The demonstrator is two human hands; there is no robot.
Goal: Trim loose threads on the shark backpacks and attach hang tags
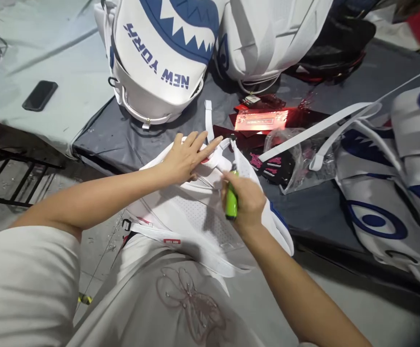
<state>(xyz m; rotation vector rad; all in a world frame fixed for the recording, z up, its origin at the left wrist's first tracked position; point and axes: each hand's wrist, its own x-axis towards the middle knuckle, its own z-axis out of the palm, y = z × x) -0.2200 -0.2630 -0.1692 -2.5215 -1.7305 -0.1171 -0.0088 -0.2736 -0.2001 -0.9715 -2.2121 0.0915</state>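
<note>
Nearest the camera, I see my white shirt with a faint flower drawing, and both bare forearms reaching forward. My right hand (244, 200) is curled into a closed fist around a green lighter (231, 202), held upright just above the white backpack (191, 212). That backpack lies across my lap with its upper edge resting on the near edge of the counter (123, 140), its mesh back panel facing up. My left hand (187, 156) lies flat and open on the top of the backpack, fingers spread and pressing the fabric down; it holds nothing. A white strap (208, 118) runs up from the bag just beyond those fingers. Farther on, to the right, I see a clear plastic bag (285, 161) and a red tag (262, 120) lying on the dark counter. A second white bag with blue eye shapes (376, 212) sits at the right. Farthest away stands a backpack marked NEW YORK (159, 53), and a black phone (40, 95) lies well apart at the left.
</note>
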